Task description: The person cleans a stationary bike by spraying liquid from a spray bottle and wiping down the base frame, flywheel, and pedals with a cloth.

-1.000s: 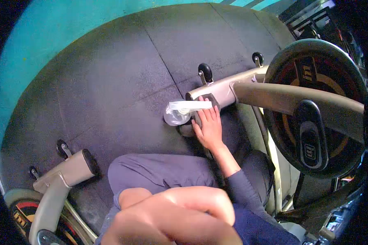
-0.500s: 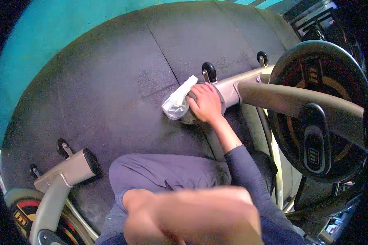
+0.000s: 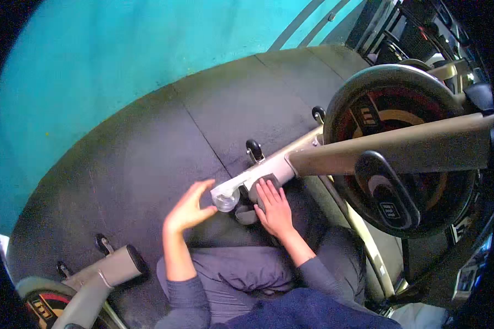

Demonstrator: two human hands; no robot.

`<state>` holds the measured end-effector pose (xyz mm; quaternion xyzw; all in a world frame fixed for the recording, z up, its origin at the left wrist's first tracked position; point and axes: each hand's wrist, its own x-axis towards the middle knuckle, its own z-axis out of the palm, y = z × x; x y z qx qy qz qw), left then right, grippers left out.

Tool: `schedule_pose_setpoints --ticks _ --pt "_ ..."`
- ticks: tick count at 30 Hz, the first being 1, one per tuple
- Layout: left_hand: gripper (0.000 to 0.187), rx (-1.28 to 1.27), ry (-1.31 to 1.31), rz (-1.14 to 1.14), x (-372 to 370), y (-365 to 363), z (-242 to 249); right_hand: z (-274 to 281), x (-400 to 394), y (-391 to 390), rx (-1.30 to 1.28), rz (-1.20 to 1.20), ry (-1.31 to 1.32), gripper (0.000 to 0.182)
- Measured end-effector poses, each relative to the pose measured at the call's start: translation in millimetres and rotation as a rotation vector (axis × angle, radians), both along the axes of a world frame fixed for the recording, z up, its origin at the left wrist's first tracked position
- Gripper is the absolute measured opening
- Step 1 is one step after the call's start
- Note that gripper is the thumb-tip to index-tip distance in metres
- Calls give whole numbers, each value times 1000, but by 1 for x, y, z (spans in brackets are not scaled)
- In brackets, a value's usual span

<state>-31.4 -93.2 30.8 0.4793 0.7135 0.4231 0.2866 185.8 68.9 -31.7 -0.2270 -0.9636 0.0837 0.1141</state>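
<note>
Crouching person's knee [image 3: 230, 274] nearest, on dark floor mats [image 3: 148, 164]. Left hand [image 3: 189, 207]: fingers spread, released, fingertips by a clear bottle [image 3: 225, 198]; contact uncertain. Bottle contents cannot be told. Right hand [image 3: 274, 208]: fingers flat, pressing a grey cloth [image 3: 250, 211] at the end cap of the bike's base bar [image 3: 282, 163]. Bar's long axis runs up-right toward the flywheel [image 3: 400, 148]. Teal wall [image 3: 121, 66] beyond.

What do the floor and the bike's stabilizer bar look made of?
Floor: probably rubber matting, dark, matte and speckled, laid in tiles with visible seams. Stabilizer bar: seems painted metal, smooth beige with a soft sheen; the dark end cap under the right hand could be plastic or rubber.
</note>
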Motion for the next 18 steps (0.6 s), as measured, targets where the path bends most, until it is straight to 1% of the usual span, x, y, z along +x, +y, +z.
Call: schedule_pose_setpoints --ticks 1,3,5,7,8,9,11,12,13,14,15,17,18 --pt "70 -71 20 50 12 1 1 -1 -3 2 4 -3 6 65" --pt "77 22 -18 124 26 11 -10 -5 -13 8 -22 -151 59 64" --pt "79 65 -20 132 29 22 -18 -10 -30 24 7 -255 82 64" --pt "77 140 46 81 27 35 -14 -15 -45 44 80 -278 88 66" --pt "71 164 40 85 26 41 -13 -17 -52 53 81 -281 87 66" --pt "71 163 35 82 25 46 -14 -17 -57 61 63 -275 82 66" --pt "64 270 137 62 22 54 -14 -16 -67 76 45 -265 74 67" --pt "64 268 136 64 22 58 -15 -15 -72 83 13 -262 36 65" --pt "60 282 92 22 22 61 -15 -14 -78 89 -21 -259 2 65" --pt "56 294 49 -21 21 63 -15 -13 -83 94 -34 -247 6 62" --pt "56 289 52 -19 20 64 -15 -8 -87 98 -40 -245 8 62" --pt "50 407 222 -3 22 66 -18 10 -89 98 -144 -252 -150 63" --pt "47 437 346 -16 20 66 -22 18 -89 96 -181 -251 -187 63"
